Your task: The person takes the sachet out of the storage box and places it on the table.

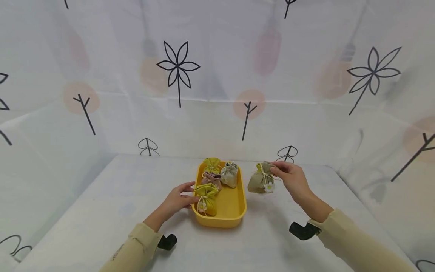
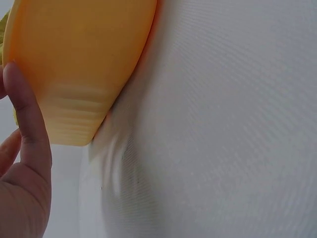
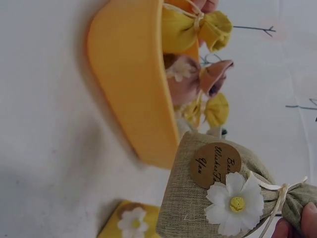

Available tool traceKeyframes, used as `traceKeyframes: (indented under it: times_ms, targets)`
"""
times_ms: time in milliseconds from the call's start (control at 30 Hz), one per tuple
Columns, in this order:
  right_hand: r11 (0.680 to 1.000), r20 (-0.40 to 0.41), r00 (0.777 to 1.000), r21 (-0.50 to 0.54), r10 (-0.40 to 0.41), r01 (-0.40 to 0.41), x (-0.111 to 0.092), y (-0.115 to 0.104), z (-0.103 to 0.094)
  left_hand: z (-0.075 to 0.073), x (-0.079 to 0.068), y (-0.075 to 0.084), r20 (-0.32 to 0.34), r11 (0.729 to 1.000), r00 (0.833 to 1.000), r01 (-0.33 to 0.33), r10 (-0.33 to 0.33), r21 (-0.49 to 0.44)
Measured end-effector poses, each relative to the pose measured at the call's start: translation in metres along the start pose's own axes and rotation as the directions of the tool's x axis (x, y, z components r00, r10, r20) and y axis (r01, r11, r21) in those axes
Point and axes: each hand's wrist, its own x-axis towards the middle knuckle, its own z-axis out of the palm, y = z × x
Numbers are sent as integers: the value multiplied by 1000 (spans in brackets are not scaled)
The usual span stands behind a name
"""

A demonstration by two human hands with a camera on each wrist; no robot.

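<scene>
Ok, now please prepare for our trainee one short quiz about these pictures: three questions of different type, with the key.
1. Choose: which hand holds the gray-green pouch? A: left. B: right.
2. True or false: the mauve pouch is inside the yellow tray.
3. Fill in: in the right wrist view, the gray-green pouch shows a white ____ beside its round brown label.

Key: 1. B, the right hand. 2. True. 3. Flower.

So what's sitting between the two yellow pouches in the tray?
A mauve pouch lies between the front yellow pouch and the back yellow pouch; the head view shows it, and so does the right wrist view.
</scene>
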Motion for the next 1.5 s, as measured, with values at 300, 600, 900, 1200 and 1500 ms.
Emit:
traceKeyframes:
  times_ms: [300, 600, 900, 1200, 1500]
  targets:
    - [998, -40, 998, -45, 49, -51, -4, 23, -14, 0, -13, 16, 11, 1000, 1000, 3, -3, -11]
    - [995, -78, 993, -46, 89, -93, -2, 42, -27, 1, -1, -2, -6, 1000, 1000, 0, 0, -13]
    - [994, -126, 989, -60, 79, -88, 5, 61, -40, 1, 2, -5, 21, 1000, 1000, -9, 9, -24]
    - [988, -162, 978, -60, 130, -142, 18, 76, -45, -1, 3, -4, 16, 1000, 1000, -7, 7, -24]
    - [992, -213, 971, -39, 110, -121, 39, 87, -43, 0, 3, -4, -3, 999, 1000, -7, 7, -36]
